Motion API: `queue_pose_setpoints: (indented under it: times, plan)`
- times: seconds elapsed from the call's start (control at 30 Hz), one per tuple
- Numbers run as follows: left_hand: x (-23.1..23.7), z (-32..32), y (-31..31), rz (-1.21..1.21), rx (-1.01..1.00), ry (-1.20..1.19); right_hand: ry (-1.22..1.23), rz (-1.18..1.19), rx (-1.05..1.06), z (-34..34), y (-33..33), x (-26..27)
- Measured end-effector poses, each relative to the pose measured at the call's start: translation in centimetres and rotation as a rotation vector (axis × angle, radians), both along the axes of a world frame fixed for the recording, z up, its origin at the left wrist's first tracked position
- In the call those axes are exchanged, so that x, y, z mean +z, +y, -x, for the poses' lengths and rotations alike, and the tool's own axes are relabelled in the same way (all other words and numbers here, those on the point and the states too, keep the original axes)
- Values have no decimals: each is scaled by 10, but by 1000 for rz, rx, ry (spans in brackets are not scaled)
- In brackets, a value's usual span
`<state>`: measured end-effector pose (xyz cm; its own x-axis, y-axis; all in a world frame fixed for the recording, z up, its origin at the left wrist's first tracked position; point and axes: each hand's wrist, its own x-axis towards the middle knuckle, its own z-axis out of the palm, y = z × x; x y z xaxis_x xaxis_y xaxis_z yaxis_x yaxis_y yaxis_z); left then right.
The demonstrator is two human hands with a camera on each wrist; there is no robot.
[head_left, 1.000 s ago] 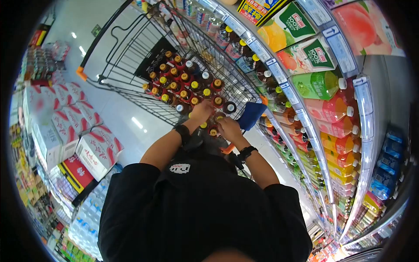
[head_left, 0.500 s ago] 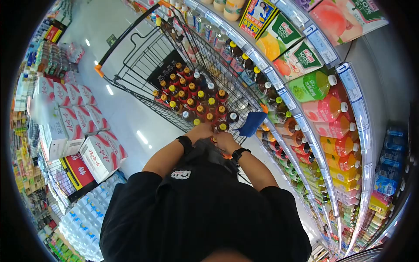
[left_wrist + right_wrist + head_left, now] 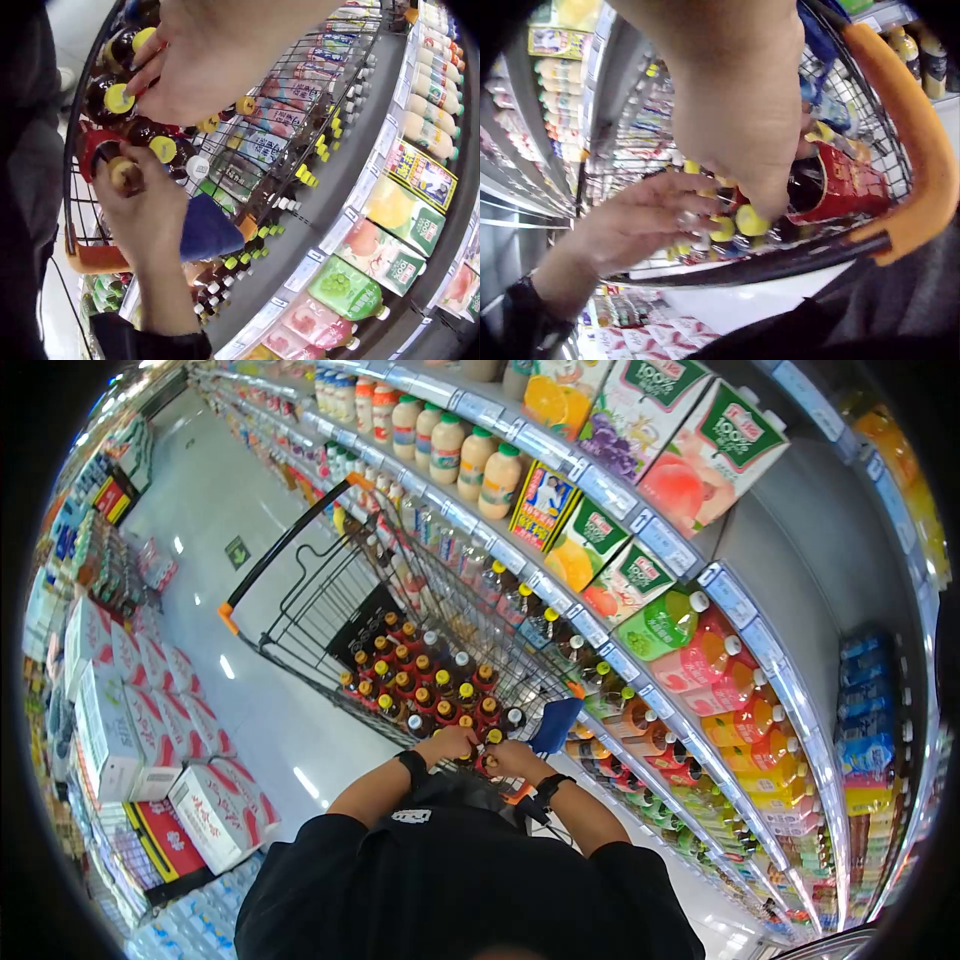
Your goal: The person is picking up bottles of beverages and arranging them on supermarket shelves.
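Landmark = cart [image 3: 283, 546]. Drink shelves [image 3: 583, 485] run along its right side, packed with juice cartons and bottles. Stacked white-and-red boxes [image 3: 215, 810] on the floor, left of the cart. Person in a black shirt [image 3: 470, 880] at the cart's near end, both arms reaching forward and down, elbows bent out, forearms angled inward so the hands come close together over the near end of the cart. Dark bands on both wrists.

Group of dark bottles [image 3: 425, 685] in the near half of the cart, mostly upright, packed tight, red labels, caps orange, yellow and white. Blue cloth [image 3: 556, 725] at the cart's near right corner, just beside the right hand.

Left hand [image 3: 447, 744]: palm down over the bottles inside the cart, fingers extended and slightly apart, fingertips at the yellow caps [image 3: 120, 98]; firm contact can't be told. Right hand [image 3: 512, 760]: at the cart's near end, near the orange corner piece [image 3: 101, 259], thumb and fingers curled round the neck of a red-label bottle [image 3: 94, 148], top poking out between them. Smallest: its orange-brown cap [image 3: 126, 177], lower part blurred.
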<state>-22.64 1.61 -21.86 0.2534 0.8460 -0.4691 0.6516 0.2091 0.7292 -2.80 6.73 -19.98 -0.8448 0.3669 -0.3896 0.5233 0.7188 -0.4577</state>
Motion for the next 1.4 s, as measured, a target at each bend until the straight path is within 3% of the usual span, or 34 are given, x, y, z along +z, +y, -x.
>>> queue_pose_setpoints:
  times: [0.13, 0.17, 0.27, 0.3, 0.37, 0.43, 0.5, 0.53, 0.73, 0.9, 0.93, 1.0, 1.1, 1.2, 1.3, 1.4]
  plan:
    - [23, -6, 18, -82, -131, -272, 72, 40, -89, 12, 35, 89]
    - [40, -5, 21, -117, -170, -349, 224, 69, -125, 11, 44, 102]
    - [87, -4, 44, 87, -265, -629, 419, 64, -248, 15, 61, 186]
    - [77, -7, 54, 133, -180, -699, 456, 53, -275, 16, 65, 220]
    - [142, -7, 66, -70, -19, -782, 620, 34, -369, 17, 72, 276]
    - [211, -2, 75, -310, 45, -613, 855, 47, -533, 17, 77, 319]
    - [253, 4, 79, -352, 45, -746, 1022, 171, -727, 17, 81, 362]
    - [271, 6, 80, -381, 46, -812, 1109, 181, -699, 17, 81, 379]
    - [349, 16, 53, -405, 104, -1179, 1172, 163, -585, 15, 56, 373]
    - [377, 24, 43, -503, 180, -1132, 1119, 261, -380, 26, 28, 342]
    - [382, 23, 42, -510, 196, -1148, 996, 182, -315, 28, 31, 333]
    - [389, 18, 42, -520, 224, -1182, 980, 316, -332, 34, 16, 335]
    - [400, 10, 39, -584, 219, -1137, 1295, 329, -400, 52, 5, 319]
    - [406, 9, 38, -614, 148, -1077, 1282, 245, -461, 54, 2, 324]
    - [417, 9, 33, -611, 40, -1085, 1226, 36, -387, 47, 4, 321]
    - [411, 11, 35, -562, -21, -1202, 1290, 610, -423, 40, -5, 326]
